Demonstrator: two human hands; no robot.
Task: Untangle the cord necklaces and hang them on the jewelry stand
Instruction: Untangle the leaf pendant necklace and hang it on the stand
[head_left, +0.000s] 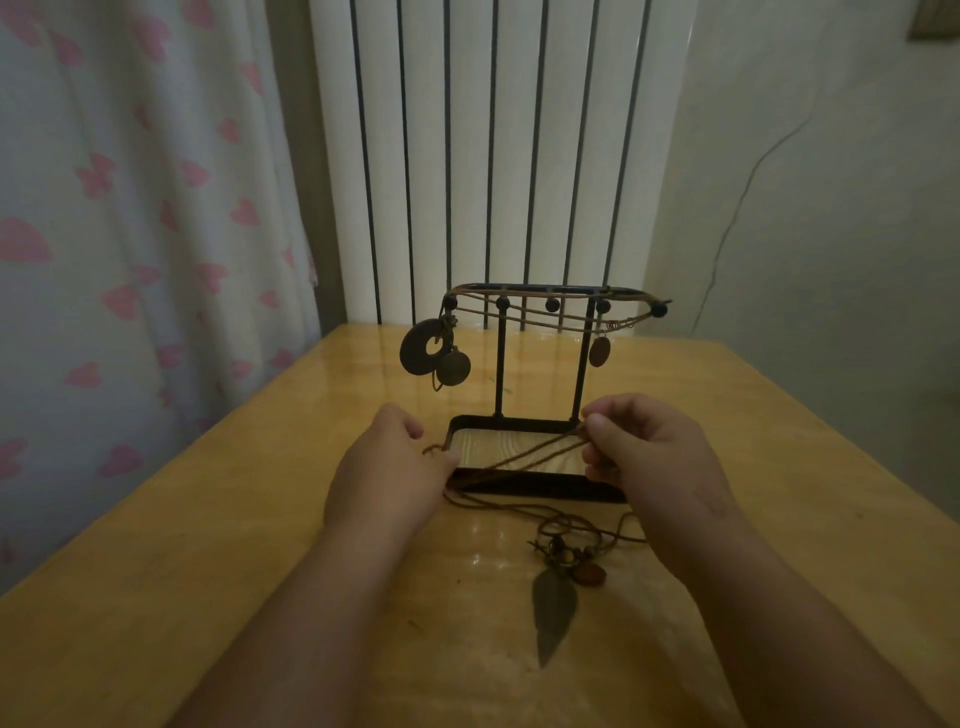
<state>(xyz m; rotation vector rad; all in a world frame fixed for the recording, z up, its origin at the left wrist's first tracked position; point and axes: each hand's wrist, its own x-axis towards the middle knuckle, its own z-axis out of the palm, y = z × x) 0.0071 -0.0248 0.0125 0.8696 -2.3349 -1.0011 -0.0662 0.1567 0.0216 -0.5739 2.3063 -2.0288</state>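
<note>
A black jewelry stand (500, 364) with a wooden tray base stands mid-table. Cord necklaces hang across its top bar: a ring pendant (422, 347) and a round disc (453, 368) at the left, an oval pendant (599, 351) at the right. My left hand (387, 467) and my right hand (649, 452) pinch a brown cord (524, 453) stretched between them over the tray. The cord trails down to a tangle of beads (563, 551) and a leaf pendant (553, 613) lying on the table in front of the stand.
The yellow wooden table (208, 519) fills the lower view. Behind it stand a white ribbed radiator (493, 156) and a curtain with pink hearts (130, 234) at the left. A wall with a thin cable (748, 182) is at the right.
</note>
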